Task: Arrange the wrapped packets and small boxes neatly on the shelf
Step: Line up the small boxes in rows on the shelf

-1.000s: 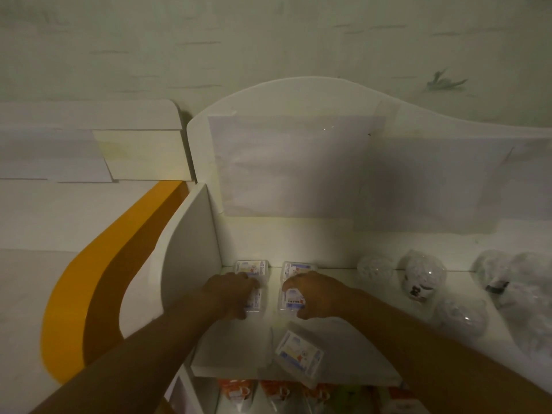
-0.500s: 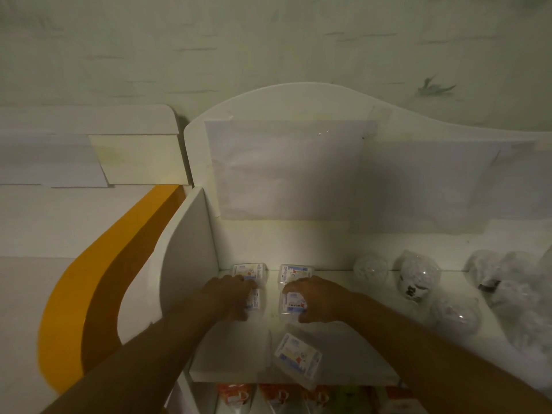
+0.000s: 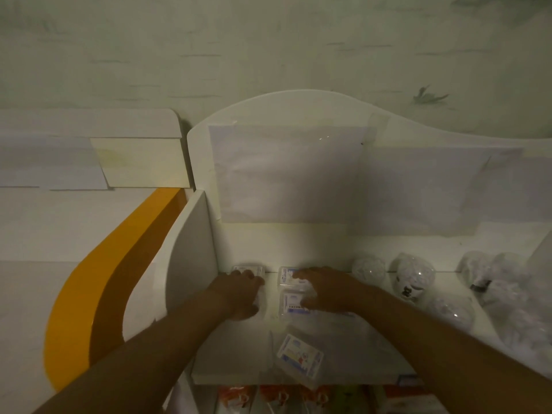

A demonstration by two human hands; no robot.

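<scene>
Small clear boxes with white and blue labels lie in two columns at the back left of the white shelf [image 3: 227, 354]. My left hand [image 3: 239, 294] lies over the left column, covering the near box, and its fingers reach the far left box [image 3: 249, 268]. My right hand [image 3: 325, 289] rests on the right column, with fingers on the far right box [image 3: 286, 276] and the near right box [image 3: 291, 304]. Another such box [image 3: 300, 358] lies askew near the front edge. Clear wrapped round packets [image 3: 413, 274] sit to the right.
A white side panel [image 3: 191, 252] closes the shelf on the left and a back panel with taped paper [image 3: 286, 174] stands behind. More wrapped packets [image 3: 507, 297] crowd the far right. Orange packages [image 3: 239, 398] show on the shelf below.
Both hands have slid a little toward the back of the shelf, over the box columns. The view has tilted slightly downward.
</scene>
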